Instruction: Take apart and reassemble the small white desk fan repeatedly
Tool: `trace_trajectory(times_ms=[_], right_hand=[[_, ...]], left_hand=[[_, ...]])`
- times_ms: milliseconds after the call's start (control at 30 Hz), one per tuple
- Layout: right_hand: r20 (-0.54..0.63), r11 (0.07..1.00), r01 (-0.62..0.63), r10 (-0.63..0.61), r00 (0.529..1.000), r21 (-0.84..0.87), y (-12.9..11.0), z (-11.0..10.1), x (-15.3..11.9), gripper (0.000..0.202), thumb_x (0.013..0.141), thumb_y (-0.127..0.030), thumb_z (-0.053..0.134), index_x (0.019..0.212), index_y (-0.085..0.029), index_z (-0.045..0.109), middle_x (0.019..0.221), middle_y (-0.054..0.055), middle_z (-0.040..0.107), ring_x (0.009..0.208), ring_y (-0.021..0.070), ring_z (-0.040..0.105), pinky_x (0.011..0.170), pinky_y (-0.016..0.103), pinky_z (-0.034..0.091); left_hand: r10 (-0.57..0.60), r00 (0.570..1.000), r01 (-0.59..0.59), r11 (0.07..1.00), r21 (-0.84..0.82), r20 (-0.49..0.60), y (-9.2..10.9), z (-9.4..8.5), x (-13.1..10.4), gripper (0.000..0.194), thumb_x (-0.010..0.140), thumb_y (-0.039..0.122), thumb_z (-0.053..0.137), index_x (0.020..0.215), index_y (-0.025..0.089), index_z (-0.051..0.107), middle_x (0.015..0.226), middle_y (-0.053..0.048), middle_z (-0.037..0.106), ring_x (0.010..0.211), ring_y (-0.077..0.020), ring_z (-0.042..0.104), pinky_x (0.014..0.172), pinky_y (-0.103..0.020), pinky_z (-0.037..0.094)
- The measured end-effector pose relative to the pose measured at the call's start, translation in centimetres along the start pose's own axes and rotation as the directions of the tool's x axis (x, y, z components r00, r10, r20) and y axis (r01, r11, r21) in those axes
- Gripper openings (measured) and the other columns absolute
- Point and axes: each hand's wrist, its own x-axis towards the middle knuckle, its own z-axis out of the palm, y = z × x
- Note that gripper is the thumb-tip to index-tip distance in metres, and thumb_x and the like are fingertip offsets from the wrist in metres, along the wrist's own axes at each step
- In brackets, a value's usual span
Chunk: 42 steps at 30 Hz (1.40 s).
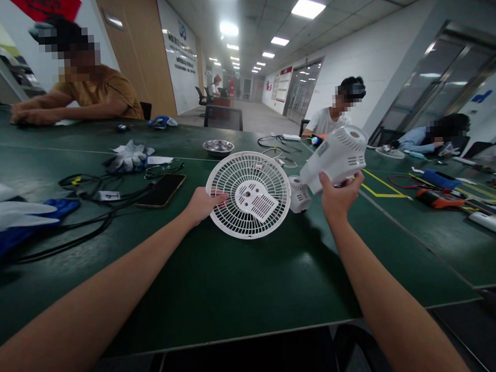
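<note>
My left hand (203, 205) is closed on the left rim of a round white fan grille (261, 227), which is held up above the table. The grille has radial slats and a solid slotted plate at its centre. Raised to the right, a white plastic motor housing with vent slots (333, 157) is gripped from below by my right hand (339, 195), thumb on the near side. Between the two, a smaller white vented part (299, 197) shows behind the grille's right edge; how it connects is hidden.
On the green table (236, 296) are a metal bowl (218, 148), a phone (161, 191), black cables (109, 211) and gloves (127, 158). Blue-white gloves (27, 217) lie at left. An orange-black tool (440, 198) and a power strip (492, 224) lie right. Other people sit around the table.
</note>
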Motion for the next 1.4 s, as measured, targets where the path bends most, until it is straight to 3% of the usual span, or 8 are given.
trace_trajectory(times_ms=[200,300,467,700,900,1033,1133,1400], right_hand=[[0.230,0.986,-0.074,0.108,0.967,-0.150,-0.6,1.5,-2.1,0.082,0.066,-0.058,0.078,0.131,-0.018,0.046,0.107,0.014,0.072,0.098,0.0332,0.069,0.089,0.047,0.052],[0.270,0.975,-0.070,0.126,0.955,-0.209,-0.1,2.1,-2.6,0.087,0.062,-0.059,0.079,0.132,-0.018,0.047,0.111,0.016,0.071,0.100,0.0352,0.068,0.092,0.050,0.051],[0.217,0.979,-0.077,0.119,0.969,-0.191,0.6,1.7,-1.8,0.084,0.062,-0.057,0.079,0.131,-0.019,0.048,0.110,0.014,0.072,0.097,0.0330,0.069,0.092,0.049,0.051],[0.054,0.964,-0.138,0.154,0.987,-0.228,3.6,-0.8,1.7,0.084,0.057,-0.053,0.082,0.128,-0.020,0.050,0.110,0.013,0.070,0.101,0.0339,0.067,0.095,0.051,0.048],[0.096,0.946,-0.214,0.243,0.965,-0.241,5.8,-1.2,2.7,0.084,0.060,-0.048,0.081,0.131,-0.019,0.046,0.117,0.014,0.068,0.108,0.0345,0.065,0.099,0.050,0.047],[0.088,0.980,-0.148,0.161,0.983,-0.137,5.7,-1.1,2.7,0.085,0.064,-0.047,0.078,0.136,-0.018,0.042,0.120,0.014,0.066,0.107,0.0302,0.066,0.098,0.046,0.048],[0.067,0.993,-0.090,0.095,0.993,-0.074,5.5,-1.1,2.8,0.077,0.067,-0.050,0.077,0.131,-0.017,0.047,0.119,0.014,0.066,0.105,0.0281,0.066,0.095,0.044,0.049],[0.069,0.989,-0.122,0.116,0.991,0.080,6.9,-0.8,3.5,0.081,0.070,-0.049,0.076,0.136,-0.017,0.043,0.129,0.015,0.062,0.109,0.0277,0.066,0.095,0.045,0.051]], left_hand=[[0.029,0.999,-0.029,1.000,0.003,-0.024,0.4,0.2,-0.3,0.013,0.079,0.024,0.076,0.087,0.015,0.074,0.083,-0.007,0.077,0.075,-0.0210,0.073,0.077,-0.039,0.060],[0.028,0.999,-0.028,1.000,-0.006,-0.017,0.5,0.2,-0.4,0.013,0.079,0.023,0.076,0.087,0.014,0.074,0.084,-0.008,0.076,0.075,-0.0209,0.073,0.078,-0.039,0.060],[0.027,0.999,-0.028,1.000,-0.004,-0.024,0.5,0.3,-0.5,0.011,0.080,0.024,0.076,0.086,0.015,0.074,0.087,-0.008,0.077,0.078,-0.0211,0.073,0.079,-0.038,0.060],[0.024,1.000,-0.024,0.999,-0.029,-0.010,0.1,0.1,-0.1,0.013,0.078,0.025,0.077,0.088,0.016,0.074,0.087,-0.007,0.077,0.079,-0.0219,0.074,0.080,-0.039,0.060],[0.006,1.000,-0.006,1.000,-0.005,-0.019,0.0,0.1,0.0,0.012,0.079,0.024,0.077,0.087,0.017,0.074,0.087,-0.008,0.078,0.078,-0.0214,0.074,0.079,-0.038,0.060],[0.026,0.999,-0.026,1.000,-0.015,-0.027,0.1,0.2,-0.1,0.013,0.079,0.025,0.078,0.087,0.015,0.073,0.086,-0.008,0.077,0.077,-0.0211,0.073,0.078,-0.038,0.060],[0.007,1.000,-0.008,1.000,-0.027,-0.028,0.1,0.2,-0.1,0.014,0.078,0.025,0.079,0.087,0.015,0.074,0.085,-0.007,0.077,0.078,-0.0217,0.074,0.080,-0.038,0.060],[0.003,1.000,-0.002,1.000,0.007,-0.022,0.1,0.0,0.0,0.012,0.079,0.024,0.077,0.087,0.016,0.074,0.085,-0.008,0.077,0.078,-0.0218,0.074,0.080,-0.039,0.059]])
